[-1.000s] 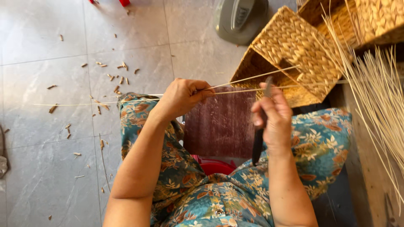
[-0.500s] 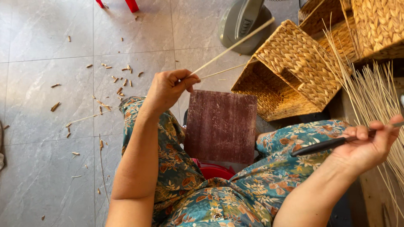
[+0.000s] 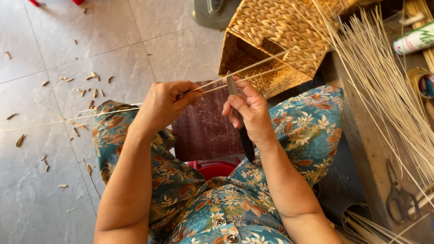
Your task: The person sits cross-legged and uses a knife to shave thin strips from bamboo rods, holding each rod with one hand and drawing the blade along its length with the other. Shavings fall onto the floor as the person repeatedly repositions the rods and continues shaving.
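Two thin pale bamboo splints [image 3: 246, 72] are lying across the centre of the frame, running from the upper right, in front of the woven straw basket [image 3: 275, 34], down toward the left edge over the person's knee. They are being held nearly level and taut, apparently so that the blade can bear along their length.

The left hand [image 3: 165, 101] is pinching the splints, thumb and forefingers pressed together on them just left of centre; this grip is steadying the stock close to the cutting point. The right hand [image 3: 251, 110] is closed around a dark-handled knife [image 3: 239, 117], the handle pointing down toward the lap and the blade rising to meet the splints, with the thumb apparently braced near the blade for control.

Below the hands, a dark reddish-brown rectangular wooden board [image 3: 203, 131] is resting across the lap, over blue floral-patterned clothing [image 3: 312, 126], seemingly as a guard and working surface.

At the right, a large sheaf of similar pale splints [image 3: 384, 86] is fanning out within reach. Grey scissors [image 3: 398, 196] are lying at the lower right. Small wood shavings [image 3: 86, 90] are lying scattered over the grey tiled floor [image 3: 40, 194] at the left.
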The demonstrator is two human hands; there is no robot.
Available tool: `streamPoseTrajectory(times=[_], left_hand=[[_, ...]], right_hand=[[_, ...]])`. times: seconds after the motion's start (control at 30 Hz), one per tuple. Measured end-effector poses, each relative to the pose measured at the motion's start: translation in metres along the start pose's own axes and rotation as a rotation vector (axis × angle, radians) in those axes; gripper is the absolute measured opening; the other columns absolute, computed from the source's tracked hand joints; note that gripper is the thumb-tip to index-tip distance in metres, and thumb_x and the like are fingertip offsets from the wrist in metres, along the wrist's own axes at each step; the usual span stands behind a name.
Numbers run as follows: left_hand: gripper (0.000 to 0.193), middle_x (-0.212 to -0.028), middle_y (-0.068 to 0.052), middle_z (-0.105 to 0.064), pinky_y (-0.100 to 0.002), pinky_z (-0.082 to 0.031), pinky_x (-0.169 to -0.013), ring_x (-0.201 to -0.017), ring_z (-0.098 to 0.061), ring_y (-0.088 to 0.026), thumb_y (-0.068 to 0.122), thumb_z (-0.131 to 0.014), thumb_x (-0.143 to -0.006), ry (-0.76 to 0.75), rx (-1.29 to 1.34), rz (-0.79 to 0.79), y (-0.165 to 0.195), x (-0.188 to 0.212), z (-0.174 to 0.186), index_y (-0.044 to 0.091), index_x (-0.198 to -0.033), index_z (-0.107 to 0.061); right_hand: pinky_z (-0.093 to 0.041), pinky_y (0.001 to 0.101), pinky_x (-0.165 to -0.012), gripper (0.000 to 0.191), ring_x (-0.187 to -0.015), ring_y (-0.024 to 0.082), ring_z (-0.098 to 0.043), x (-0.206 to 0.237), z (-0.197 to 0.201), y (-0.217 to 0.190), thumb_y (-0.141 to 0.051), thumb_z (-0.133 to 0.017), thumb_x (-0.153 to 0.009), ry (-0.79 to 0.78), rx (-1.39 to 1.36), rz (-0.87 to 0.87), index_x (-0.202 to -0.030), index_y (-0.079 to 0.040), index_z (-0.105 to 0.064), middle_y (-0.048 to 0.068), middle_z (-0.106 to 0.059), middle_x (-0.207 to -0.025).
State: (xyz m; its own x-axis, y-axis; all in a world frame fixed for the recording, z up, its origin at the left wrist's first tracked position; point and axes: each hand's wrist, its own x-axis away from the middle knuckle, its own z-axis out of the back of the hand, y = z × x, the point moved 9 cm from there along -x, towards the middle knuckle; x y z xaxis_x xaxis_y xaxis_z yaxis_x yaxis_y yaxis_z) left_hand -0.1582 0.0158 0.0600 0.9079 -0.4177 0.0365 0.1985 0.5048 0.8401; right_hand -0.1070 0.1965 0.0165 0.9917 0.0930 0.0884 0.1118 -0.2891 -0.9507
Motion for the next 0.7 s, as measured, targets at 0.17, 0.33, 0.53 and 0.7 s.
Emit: streamPoseTrajectory(times=[0.17, 0.33, 0.53, 0.7], left_hand=[[0.017, -0.075, -0.008, -0.072, -0.03, -0.05, -0.059, -0.061, -0.062, -0.011, 0.021, -0.074, -0.096, 0.083, -0.086, -0.048, -0.006, 0.005, 0.014, 0.006, -0.103, -0.076], [0.017, -0.079, -0.009, -0.071, -0.031, -0.049, -0.058, -0.06, -0.059, -0.014, 0.022, -0.076, -0.097, 0.197, -0.148, -0.04, -0.024, 0.013, 0.042, 0.006, -0.103, -0.076], [0.019, -0.083, -0.01, -0.069, -0.032, -0.046, -0.058, -0.058, -0.054, -0.015, 0.023, -0.079, -0.097, 0.26, -0.248, -0.004, -0.035, 0.02, 0.063, 0.005, -0.102, -0.078], [0.016, -0.081, -0.007, -0.07, -0.031, -0.045, -0.058, -0.06, -0.052, -0.013, 0.021, -0.079, -0.097, 0.266, -0.183, -0.014, -0.04, 0.022, 0.07, 0.006, -0.104, -0.078]], right_hand=[[-0.039, 0.0207, -0.046, 0.034, -0.051, 0.007, -0.051, 0.002, 0.031, 0.0, -0.021, -0.064, -0.105, 0.096, -0.092, 0.033, -0.138, -0.011, -0.061, 0.005, -0.067, -0.077], [-0.039, 0.0215, -0.049, 0.031, -0.055, 0.008, -0.051, 0.007, 0.075, -0.012, -0.017, -0.066, -0.106, 0.248, -0.199, 0.102, -0.137, -0.011, -0.063, 0.005, -0.066, -0.08], [-0.041, 0.0239, -0.049, 0.028, -0.055, 0.01, -0.052, 0.014, 0.121, -0.022, -0.014, -0.065, -0.108, 0.348, -0.27, 0.197, -0.136, -0.012, -0.063, 0.006, -0.066, -0.082], [-0.038, 0.022, -0.046, 0.033, -0.053, 0.01, -0.051, 0.019, 0.137, -0.034, -0.013, -0.064, -0.114, 0.39, -0.275, 0.269, -0.146, -0.012, -0.059, 0.006, -0.066, -0.082]])
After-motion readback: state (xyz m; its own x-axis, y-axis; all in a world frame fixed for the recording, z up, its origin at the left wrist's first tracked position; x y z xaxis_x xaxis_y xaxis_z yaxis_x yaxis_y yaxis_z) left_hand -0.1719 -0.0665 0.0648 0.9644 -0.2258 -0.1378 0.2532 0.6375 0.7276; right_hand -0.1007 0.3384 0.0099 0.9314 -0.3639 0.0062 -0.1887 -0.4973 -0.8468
